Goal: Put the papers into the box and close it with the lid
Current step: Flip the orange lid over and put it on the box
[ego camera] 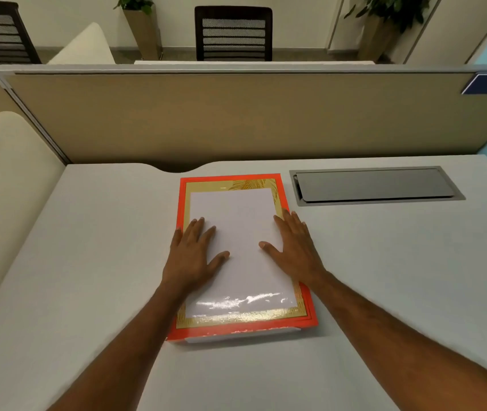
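Note:
A flat red box lies in the middle of the desk with its lid (238,318) on top. The lid has a red rim, a gold frame and a glossy white centre panel. A thin white edge of the box base (203,340) peeks out under the lid at the near side. My left hand (193,256) lies flat on the lid's left part, fingers spread. My right hand (294,247) lies flat on the right part, also spread. Neither hand grips anything. No loose papers are in sight.
The grey desk (88,277) spreads out on both sides of the box. A grey cable hatch (375,185) is set into it at the back right. A beige partition (236,114) stands behind the desk. A cream cushioned seat (8,179) is at the left.

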`<action>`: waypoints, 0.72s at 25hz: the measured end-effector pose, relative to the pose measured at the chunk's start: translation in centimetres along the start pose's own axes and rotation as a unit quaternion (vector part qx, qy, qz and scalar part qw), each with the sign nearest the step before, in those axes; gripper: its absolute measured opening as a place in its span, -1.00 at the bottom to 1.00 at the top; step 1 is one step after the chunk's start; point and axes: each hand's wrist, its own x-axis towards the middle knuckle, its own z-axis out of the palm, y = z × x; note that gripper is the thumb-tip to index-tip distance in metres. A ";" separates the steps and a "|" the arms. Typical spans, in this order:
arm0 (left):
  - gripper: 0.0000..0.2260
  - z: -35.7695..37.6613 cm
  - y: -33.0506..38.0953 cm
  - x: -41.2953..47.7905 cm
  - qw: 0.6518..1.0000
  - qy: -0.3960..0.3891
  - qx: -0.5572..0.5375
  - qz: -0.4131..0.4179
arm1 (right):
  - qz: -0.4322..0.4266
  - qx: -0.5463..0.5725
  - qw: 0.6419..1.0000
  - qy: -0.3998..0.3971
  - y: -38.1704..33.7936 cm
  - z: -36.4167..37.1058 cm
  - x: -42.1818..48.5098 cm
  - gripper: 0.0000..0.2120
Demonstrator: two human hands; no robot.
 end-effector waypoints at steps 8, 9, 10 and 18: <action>-0.27 1.4 0.0 -5.0 1.000 0.019 0.022 0.002 | 0.043 0.050 0.998 -0.020 -0.6 0.8 -5.4 -0.21; -0.27 1.3 0.1 -5.0 1.000 0.023 0.021 0.003 | 0.047 0.049 0.998 -0.017 -0.8 0.9 -5.4 -0.21; -0.26 1.3 0.1 -5.0 0.999 0.026 0.021 0.003 | 0.048 0.041 0.998 -0.013 -1.0 1.0 -5.4 -0.20; -0.28 1.5 0.1 -5.0 0.999 0.013 0.036 -0.007 | 0.056 -0.001 0.998 -0.010 -1.0 1.3 -5.5 -0.19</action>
